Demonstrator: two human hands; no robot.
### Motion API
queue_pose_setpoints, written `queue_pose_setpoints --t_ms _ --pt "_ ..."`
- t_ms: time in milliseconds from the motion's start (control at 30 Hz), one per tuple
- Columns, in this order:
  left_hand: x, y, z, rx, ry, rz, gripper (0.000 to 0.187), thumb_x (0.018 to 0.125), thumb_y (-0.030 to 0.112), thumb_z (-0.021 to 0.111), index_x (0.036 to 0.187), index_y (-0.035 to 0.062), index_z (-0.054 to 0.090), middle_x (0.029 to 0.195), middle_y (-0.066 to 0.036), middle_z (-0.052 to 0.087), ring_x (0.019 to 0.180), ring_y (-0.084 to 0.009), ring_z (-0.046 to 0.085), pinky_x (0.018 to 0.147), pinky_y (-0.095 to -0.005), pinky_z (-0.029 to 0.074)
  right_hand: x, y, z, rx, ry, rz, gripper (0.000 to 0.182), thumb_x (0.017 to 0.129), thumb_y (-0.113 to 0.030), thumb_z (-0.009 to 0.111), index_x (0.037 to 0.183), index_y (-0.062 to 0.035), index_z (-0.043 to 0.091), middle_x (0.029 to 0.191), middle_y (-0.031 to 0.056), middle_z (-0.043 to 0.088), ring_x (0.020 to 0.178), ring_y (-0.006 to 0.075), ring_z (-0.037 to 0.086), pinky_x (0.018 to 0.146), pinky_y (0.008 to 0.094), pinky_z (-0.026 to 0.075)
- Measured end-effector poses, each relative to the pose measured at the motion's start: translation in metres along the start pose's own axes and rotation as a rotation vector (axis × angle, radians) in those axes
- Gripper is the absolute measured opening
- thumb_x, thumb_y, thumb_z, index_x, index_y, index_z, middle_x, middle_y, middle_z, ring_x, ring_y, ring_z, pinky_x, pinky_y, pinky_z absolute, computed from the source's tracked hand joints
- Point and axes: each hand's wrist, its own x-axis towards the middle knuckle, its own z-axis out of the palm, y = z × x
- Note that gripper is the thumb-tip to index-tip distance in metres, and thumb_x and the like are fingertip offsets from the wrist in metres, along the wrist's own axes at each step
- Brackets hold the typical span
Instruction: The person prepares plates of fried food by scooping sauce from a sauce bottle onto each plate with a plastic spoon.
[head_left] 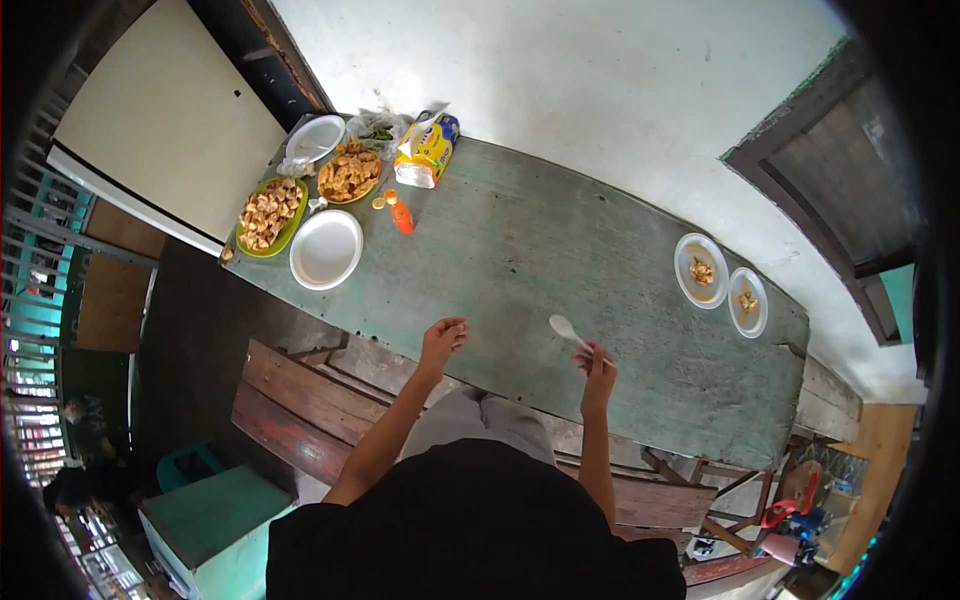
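Observation:
In my right hand is a white plastic spoon, gripped by its handle with the bowl pointing up and left over the table. My left hand hovers above the near table edge with loosely curled fingers and nothing visible in it. The green worn table stretches out below both hands. Left of the middle lie a stack of white bowls or plates and an orange-red sauce bottle with its cap off to one side. Two white plates with small food portions stand at the right.
At the left end are a green platter of cut food pieces, a plate of fried food, another white plate, a plastic bag and a yellow-blue tissue pack. Wooden benches run along the near side; a wall borders the far side.

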Motion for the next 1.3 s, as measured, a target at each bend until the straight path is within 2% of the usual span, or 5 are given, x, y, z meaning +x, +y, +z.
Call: queue_pose_setpoints --t_ms 400,667,900,1233,1300 --pt "0.001 0.008 -0.072 -0.185 0.271 0.074 0.026 0.087 0.015 0.054 0.111 0.0061 0.056 0.099 -0.004 0.061 0.084 -0.0121 0.057 0.068 -0.0236 0.045 0.028 -0.036 0.062 -0.102 -0.109 -0.162 0.022 0.088 -0.018 0.058 0.097 0.0016 0.064 0.079 0.0072 0.066 0.073 0.0107 0.060 0.065 0.0231 0.043" --pt "0.022 0.042 -0.191 -0.153 0.186 0.161 0.021 0.088 0.018 0.054 0.107 0.0085 0.058 0.096 -0.003 0.063 0.082 -0.0108 0.058 0.068 -0.0234 0.044 -0.020 0.023 0.154 -0.047 0.230 -0.168 0.030 0.092 -0.027 0.053 0.092 0.0009 0.064 0.076 0.0072 0.066 0.065 0.0106 0.058 0.062 0.0221 0.044" --pt "0.053 0.077 -0.312 -0.165 0.417 0.199 0.017 0.088 0.017 0.055 0.102 0.0075 0.059 0.086 0.000 0.061 0.074 -0.0092 0.056 0.064 -0.0216 0.044 -0.041 0.042 0.250 0.049 0.211 -0.073 0.043 0.094 -0.037 0.045 0.083 0.0009 0.062 0.068 0.0054 0.060 0.059 0.0104 0.053 0.059 0.0234 0.044" --pt "0.085 0.116 -0.306 -0.164 0.589 0.221 0.023 0.085 0.023 0.060 0.098 0.0042 0.061 0.086 -0.002 0.062 0.073 -0.0102 0.057 0.063 -0.0238 0.045 0.005 0.015 0.251 -0.006 0.189 -0.133 0.054 0.095 -0.044 0.038 0.064 -0.0021 0.051 0.067 0.0096 0.057 0.057 0.0155 0.053 0.058 0.0277 0.042" --pt "0.097 0.116 -0.315 0.233 0.682 0.230 0.027 0.082 0.023 0.063 0.099 0.0020 0.063 0.089 -0.005 0.064 0.072 -0.0129 0.059 0.066 -0.0251 0.047 0.014 -0.009 0.254 -0.046 0.069 -0.066 0.055 0.095 -0.046 0.037 0.057 -0.0060 0.042 0.064 0.0097 0.056 0.056 0.0176 0.056 0.058 0.0290 0.042"
